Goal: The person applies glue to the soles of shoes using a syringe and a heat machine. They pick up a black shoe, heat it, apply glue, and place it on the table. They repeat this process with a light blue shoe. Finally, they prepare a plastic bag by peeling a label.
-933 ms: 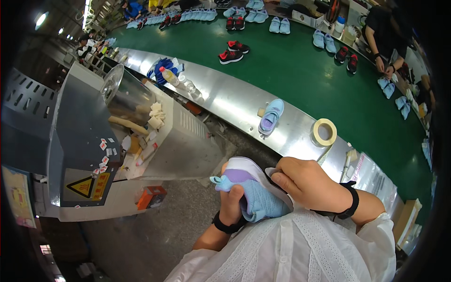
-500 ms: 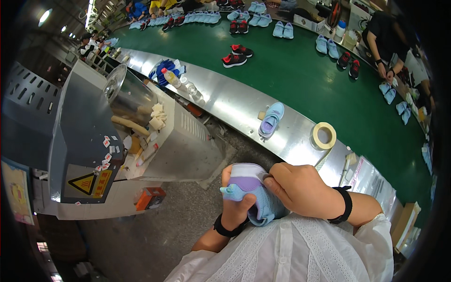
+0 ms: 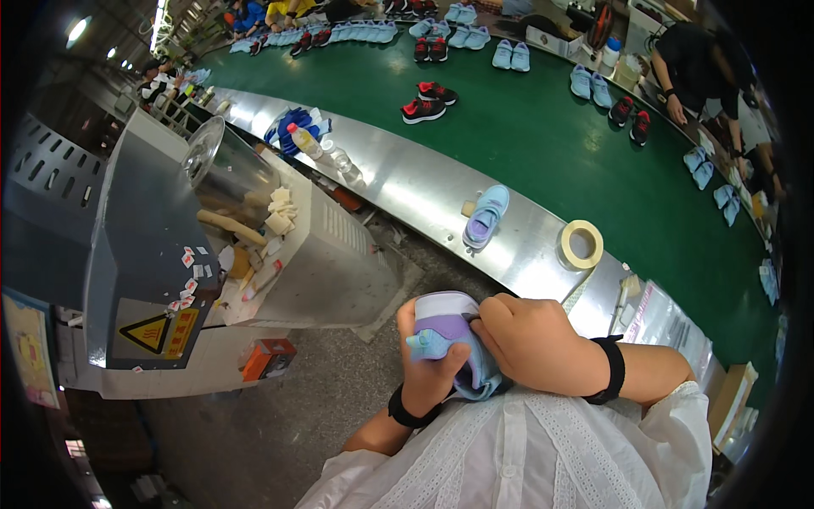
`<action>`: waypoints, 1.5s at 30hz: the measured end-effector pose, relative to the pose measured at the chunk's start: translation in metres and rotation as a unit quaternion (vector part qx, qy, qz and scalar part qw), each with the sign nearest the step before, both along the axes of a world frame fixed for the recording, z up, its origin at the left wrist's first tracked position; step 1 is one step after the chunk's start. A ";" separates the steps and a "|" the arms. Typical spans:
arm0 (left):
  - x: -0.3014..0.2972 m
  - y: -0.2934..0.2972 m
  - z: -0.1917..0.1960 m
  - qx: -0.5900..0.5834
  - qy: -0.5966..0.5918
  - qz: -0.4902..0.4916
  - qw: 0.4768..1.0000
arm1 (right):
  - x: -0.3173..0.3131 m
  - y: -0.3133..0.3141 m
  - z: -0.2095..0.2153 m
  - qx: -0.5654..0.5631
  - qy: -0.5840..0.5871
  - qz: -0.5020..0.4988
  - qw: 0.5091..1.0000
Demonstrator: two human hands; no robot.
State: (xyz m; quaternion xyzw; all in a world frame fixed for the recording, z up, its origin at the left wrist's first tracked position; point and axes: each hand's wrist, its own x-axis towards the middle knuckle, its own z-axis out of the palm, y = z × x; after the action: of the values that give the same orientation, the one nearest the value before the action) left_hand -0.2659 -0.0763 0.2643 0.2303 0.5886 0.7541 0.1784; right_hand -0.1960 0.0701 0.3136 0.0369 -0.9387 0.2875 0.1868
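Both hands hold a small light-blue shoe close to chest: left hand fingers wrapped under it, right hand fingers curled on top.

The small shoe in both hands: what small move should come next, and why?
Probably a slight turn of the small light-blue and purple shoe in the left hand, so the right hand fingers can reach further along it. The right hand covers one side, and the left grips the toe end from below.

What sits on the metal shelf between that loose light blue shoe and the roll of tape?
Nothing: in the head view, the steel ledge between the blue shoe and the tape roll is bare metal.
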 end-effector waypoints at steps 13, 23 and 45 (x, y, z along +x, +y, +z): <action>-0.015 -0.011 -0.023 -0.009 -0.073 -0.051 0.996 | 0.007 0.025 0.012 -0.215 -0.109 0.004 0.970; -0.008 0.000 -0.010 -0.010 -0.035 -0.057 0.998 | 0.003 0.018 0.006 -0.105 -0.052 0.027 0.993; -0.002 -0.004 -0.009 -0.070 -0.005 -0.018 0.997 | -0.005 0.015 -0.003 0.116 -0.093 0.063 0.987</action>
State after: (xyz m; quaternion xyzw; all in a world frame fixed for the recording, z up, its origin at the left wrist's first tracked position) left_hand -0.2677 -0.0806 0.2555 0.2240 0.6349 0.7086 0.2112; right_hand -0.2015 0.0850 0.3103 0.0903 -0.9748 0.1899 0.0746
